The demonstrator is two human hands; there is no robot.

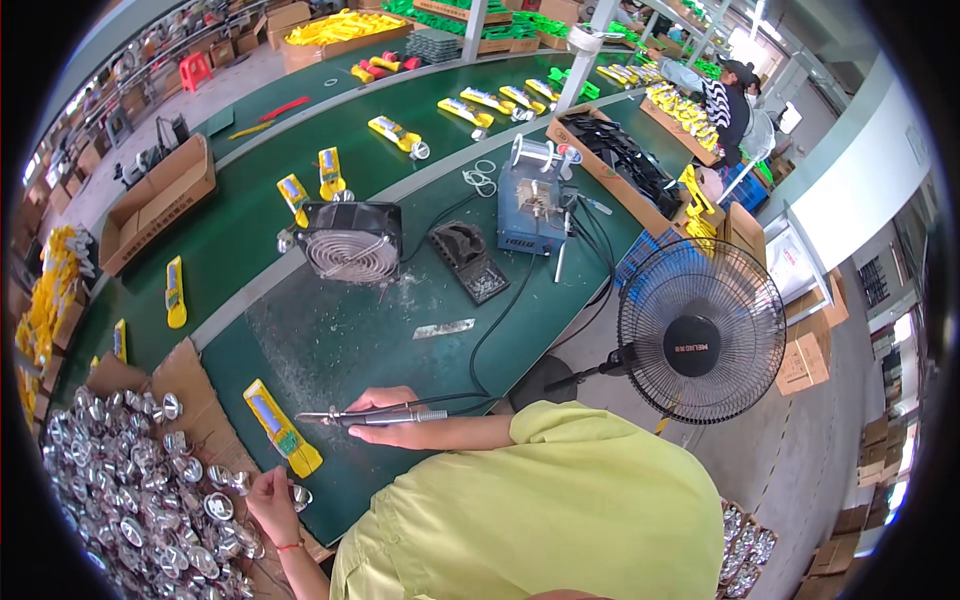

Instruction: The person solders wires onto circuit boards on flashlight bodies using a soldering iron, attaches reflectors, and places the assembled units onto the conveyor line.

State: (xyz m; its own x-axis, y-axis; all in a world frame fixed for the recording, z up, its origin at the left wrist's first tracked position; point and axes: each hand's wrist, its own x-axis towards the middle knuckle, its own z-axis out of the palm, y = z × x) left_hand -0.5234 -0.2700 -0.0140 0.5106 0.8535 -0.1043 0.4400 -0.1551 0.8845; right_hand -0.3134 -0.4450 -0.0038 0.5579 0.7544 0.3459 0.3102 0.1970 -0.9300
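Yellow casing (281, 428) lies at eight o'clock; the right hand (392, 433) grasps a soldering iron (345, 416), tip toward nine o'clock. At the casing's six o'clock, the left hand (273, 505) bunches its fingertips; whether they hold anything, I cannot tell.

I can't tell whether my left hand (273, 503), near the yellow housing (284, 432), pinches anything (too small). The soldering iron (425, 416) hides part of my right hand (384, 434); the silver lamp cups (130, 490) run out of view lower left.
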